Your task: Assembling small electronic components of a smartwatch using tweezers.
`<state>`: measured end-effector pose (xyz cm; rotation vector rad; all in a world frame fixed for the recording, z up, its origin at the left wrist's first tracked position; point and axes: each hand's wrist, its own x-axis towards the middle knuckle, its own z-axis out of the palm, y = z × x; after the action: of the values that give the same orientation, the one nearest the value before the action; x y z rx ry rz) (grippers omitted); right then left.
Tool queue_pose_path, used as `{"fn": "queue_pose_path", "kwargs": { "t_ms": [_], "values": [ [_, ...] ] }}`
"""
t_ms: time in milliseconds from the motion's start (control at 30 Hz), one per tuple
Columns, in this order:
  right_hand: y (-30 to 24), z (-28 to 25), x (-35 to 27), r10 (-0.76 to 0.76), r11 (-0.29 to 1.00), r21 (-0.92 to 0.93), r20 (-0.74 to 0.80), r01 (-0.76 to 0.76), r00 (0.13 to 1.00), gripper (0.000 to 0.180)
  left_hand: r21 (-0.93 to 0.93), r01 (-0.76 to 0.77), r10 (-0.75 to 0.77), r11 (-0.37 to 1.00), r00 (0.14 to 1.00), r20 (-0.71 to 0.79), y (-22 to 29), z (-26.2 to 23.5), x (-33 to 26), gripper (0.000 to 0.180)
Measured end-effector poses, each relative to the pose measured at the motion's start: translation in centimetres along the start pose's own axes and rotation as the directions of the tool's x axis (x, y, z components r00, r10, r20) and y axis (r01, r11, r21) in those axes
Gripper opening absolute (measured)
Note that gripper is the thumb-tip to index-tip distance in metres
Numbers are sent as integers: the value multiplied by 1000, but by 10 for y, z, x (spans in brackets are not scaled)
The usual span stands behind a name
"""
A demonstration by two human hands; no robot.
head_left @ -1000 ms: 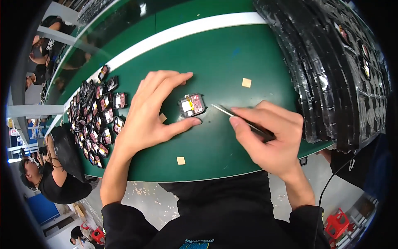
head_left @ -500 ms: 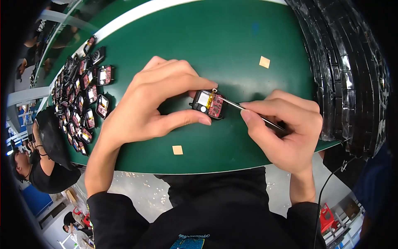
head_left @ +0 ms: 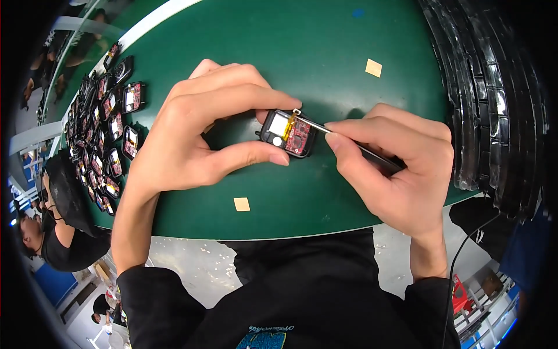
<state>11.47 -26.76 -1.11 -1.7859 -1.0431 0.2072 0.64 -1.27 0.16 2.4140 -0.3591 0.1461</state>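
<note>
My left hand [head_left: 197, 125] pinches a small open electronic device [head_left: 299, 142] by its left side, thumb on the near edge and fingers at the far edge. Its black case holds a red circuit board, a silver-white block, a round white part and a yellow flex cable [head_left: 289, 124]. At the cable's far end a small pale connector [head_left: 296, 112] stands up near my fingertip. My right hand [head_left: 401, 160] grips dark tweezers [head_left: 372, 156] like a pen. Their metal tip reaches the board beside the cable; whether it touches the connector, I cannot tell.
Many similar open devices [head_left: 115, 125] lie heaped at the left of the green table [head_left: 325, 52]. Stacked black plastic trays [head_left: 482, 104] line the right side. Two small beige squares [head_left: 374, 68] [head_left: 242, 204] lie on the table. A co-worker [head_left: 75, 232] sits at the left.
Both hands, the device and the tweezers have shifted slightly up and left in view, along with the table surroundings. The tweezer tip has moved closer to the cable's connector end.
</note>
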Motion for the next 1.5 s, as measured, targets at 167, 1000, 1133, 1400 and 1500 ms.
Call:
{"fn": "queue_pose_path", "kwargs": {
  "t_ms": [167,1000,1133,1400,1500],
  "values": [
    [1,0,1,-21,1000,0,-2,21,1000,12,3,-14,14,1000,1000,0,0,0,-1,64],
    [0,0,-2,-65,998,4,10,65,998,17,-70,9,-5,997,998,58,-9,-10,-1,66],
    [-1,-3,-1,-32,999,19,50,31,998,14,-69,-30,35,997,997,68,-11,-11,0,68],
    [-1,-2,-1,-35,999,0,70,36,997,15,-37,-22,26,999,996,88,-7,-12,1,65],
    [-1,-2,0,-48,999,5,69,48,996,15,-43,-22,26,999,996,90,-4,-12,2,61]
  ]
}}
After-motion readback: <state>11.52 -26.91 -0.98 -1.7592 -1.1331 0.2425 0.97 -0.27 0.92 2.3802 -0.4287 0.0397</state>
